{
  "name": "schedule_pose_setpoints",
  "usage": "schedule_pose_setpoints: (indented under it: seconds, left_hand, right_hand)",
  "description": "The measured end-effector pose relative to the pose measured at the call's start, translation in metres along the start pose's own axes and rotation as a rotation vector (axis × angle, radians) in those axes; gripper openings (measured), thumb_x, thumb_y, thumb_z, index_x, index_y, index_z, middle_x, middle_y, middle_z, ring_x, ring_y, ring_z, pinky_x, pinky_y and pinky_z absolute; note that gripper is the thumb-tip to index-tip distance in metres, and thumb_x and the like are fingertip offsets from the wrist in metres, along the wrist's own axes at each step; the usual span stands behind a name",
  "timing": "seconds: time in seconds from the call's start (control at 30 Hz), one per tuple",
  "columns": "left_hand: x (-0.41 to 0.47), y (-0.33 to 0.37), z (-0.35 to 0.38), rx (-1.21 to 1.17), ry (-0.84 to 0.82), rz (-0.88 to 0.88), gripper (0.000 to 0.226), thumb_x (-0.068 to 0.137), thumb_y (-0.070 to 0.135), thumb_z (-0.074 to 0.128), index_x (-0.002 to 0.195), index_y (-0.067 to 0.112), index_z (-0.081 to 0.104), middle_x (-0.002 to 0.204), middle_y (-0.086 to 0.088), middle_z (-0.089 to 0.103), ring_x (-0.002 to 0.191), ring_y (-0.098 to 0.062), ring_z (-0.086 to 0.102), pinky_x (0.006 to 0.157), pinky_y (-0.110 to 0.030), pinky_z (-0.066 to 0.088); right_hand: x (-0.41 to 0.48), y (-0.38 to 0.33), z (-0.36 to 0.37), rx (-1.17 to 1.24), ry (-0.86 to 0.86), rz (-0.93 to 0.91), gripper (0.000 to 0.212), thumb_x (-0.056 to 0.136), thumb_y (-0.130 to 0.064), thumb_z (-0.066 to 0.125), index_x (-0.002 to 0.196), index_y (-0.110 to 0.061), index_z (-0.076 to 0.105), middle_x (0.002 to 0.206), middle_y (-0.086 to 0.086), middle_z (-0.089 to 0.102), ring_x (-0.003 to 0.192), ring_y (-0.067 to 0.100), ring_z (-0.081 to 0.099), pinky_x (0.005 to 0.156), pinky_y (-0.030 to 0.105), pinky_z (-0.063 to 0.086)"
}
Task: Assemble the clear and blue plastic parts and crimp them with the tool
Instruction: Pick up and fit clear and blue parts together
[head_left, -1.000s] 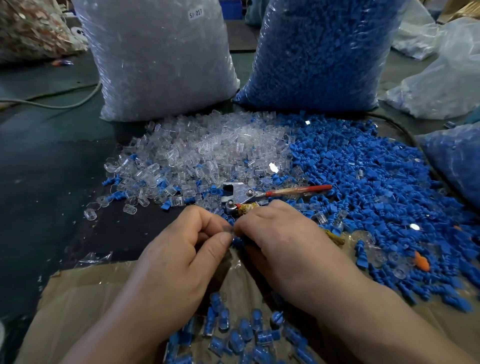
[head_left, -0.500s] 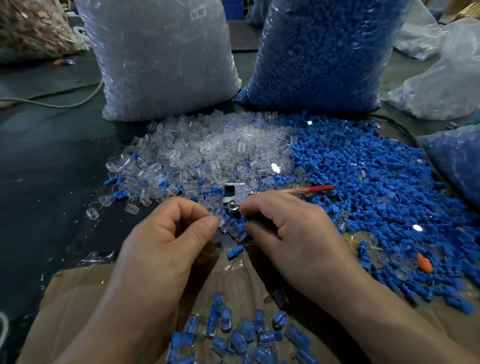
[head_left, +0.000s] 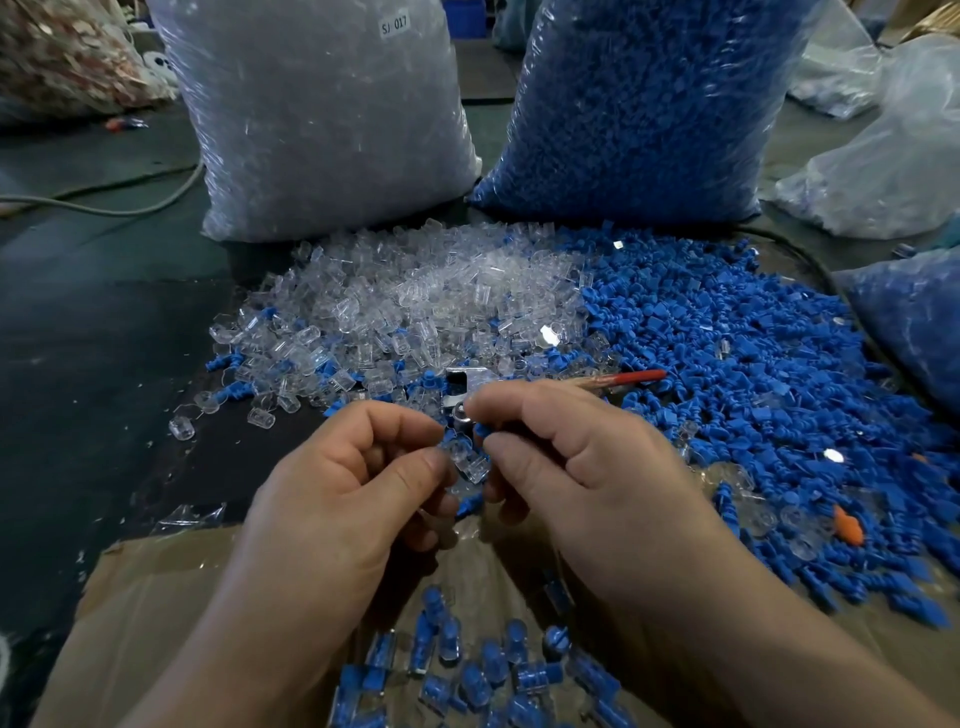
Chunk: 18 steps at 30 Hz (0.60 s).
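My left hand (head_left: 358, 488) pinches a clear plastic part (head_left: 467, 460) between thumb and forefinger. My right hand (head_left: 576, 467) holds a small blue part (head_left: 482, 430) at its fingertips, right beside the clear one. The crimp tool (head_left: 618, 378), with a metal head and a red handle, lies on the table just behind my hands. A heap of clear parts (head_left: 415, 296) lies beyond it, and a heap of blue parts (head_left: 753, 364) spreads to the right. Several assembled blue-and-clear pieces (head_left: 467, 670) lie on brown cardboard (head_left: 156, 613) near me.
A large bag of clear parts (head_left: 322, 119) and a large bag of blue parts (head_left: 644, 104) stand at the back. More plastic bags (head_left: 883, 171) sit at the right. A grey cable (head_left: 104, 208) runs across the dark table at the left. An orange piece (head_left: 849, 527) lies among the blue parts.
My hands parted from a joined pinch, and one piece dropped toward the cardboard. They reached into the piles and now hold a fresh clear part and blue part close together.
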<state>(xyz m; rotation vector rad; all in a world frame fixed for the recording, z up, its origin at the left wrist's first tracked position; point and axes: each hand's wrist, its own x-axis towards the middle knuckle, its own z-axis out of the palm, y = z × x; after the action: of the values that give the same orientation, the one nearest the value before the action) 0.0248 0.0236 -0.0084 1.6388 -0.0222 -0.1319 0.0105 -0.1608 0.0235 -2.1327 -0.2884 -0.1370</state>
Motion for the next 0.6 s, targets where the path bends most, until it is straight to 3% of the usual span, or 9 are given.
schedule_pose_setpoints:
  seconds: [0.17, 0.3, 0.4, 0.5, 0.6]
  left_hand:
    - [-0.001, 0.004, 0.005, 0.048, 0.034, 0.089, 0.024, 0.067, 0.044, 0.069, 0.090, 0.038, 0.073, 0.076, -0.002, 0.075, 0.066, -0.015, 0.073, 0.052, -0.020, 0.053]
    - [-0.005, 0.004, 0.006, 0.190, 0.058, 0.149, 0.015, 0.080, 0.043, 0.074, 0.094, 0.040, 0.071, 0.077, 0.004, 0.075, 0.067, -0.014, 0.072, 0.058, -0.032, 0.059]
    - [-0.010, 0.010, 0.008, 0.286, 0.051, 0.201, 0.023, 0.076, 0.053, 0.066, 0.096, 0.043, 0.070, 0.079, 0.010, 0.074, 0.069, -0.011, 0.072, 0.060, -0.040, 0.063]
    - [-0.012, 0.016, 0.009, 0.351, 0.037, 0.247, 0.018, 0.077, 0.048, 0.066, 0.094, 0.046, 0.069, 0.080, 0.016, 0.074, 0.071, -0.005, 0.071, 0.059, -0.029, 0.062]
    - [-0.012, 0.017, 0.010, 0.348, 0.044, 0.255, 0.020, 0.082, 0.027, 0.073, 0.090, 0.045, 0.070, 0.078, 0.016, 0.074, 0.067, -0.003, 0.069, 0.057, -0.020, 0.057]
  right_hand:
    - [0.000, -0.005, 0.002, -0.193, -0.044, -0.095, 0.015, 0.093, -0.040, 0.047, 0.107, -0.039, 0.054, 0.100, -0.020, 0.059, 0.095, -0.001, 0.054, 0.078, 0.027, 0.050]
    - [-0.001, -0.005, 0.002, -0.269, -0.082, -0.158, 0.016, 0.096, -0.038, 0.048, 0.105, -0.031, 0.060, 0.097, -0.014, 0.059, 0.090, 0.006, 0.056, 0.076, 0.035, 0.050]
    - [-0.002, -0.004, 0.001, -0.282, -0.056, -0.184, 0.020, 0.096, -0.037, 0.049, 0.104, -0.026, 0.063, 0.094, -0.010, 0.059, 0.086, 0.012, 0.058, 0.072, 0.038, 0.050]
    - [-0.004, -0.007, 0.000, -0.312, -0.041, -0.219, 0.019, 0.094, -0.032, 0.051, 0.104, -0.022, 0.064, 0.094, -0.006, 0.058, 0.082, 0.018, 0.059, 0.065, 0.042, 0.050]
    - [-0.006, -0.011, 0.002, -0.370, -0.033, -0.286, 0.024, 0.090, -0.024, 0.055, 0.113, -0.023, 0.061, 0.100, -0.005, 0.060, 0.086, 0.018, 0.059, 0.063, 0.043, 0.052]
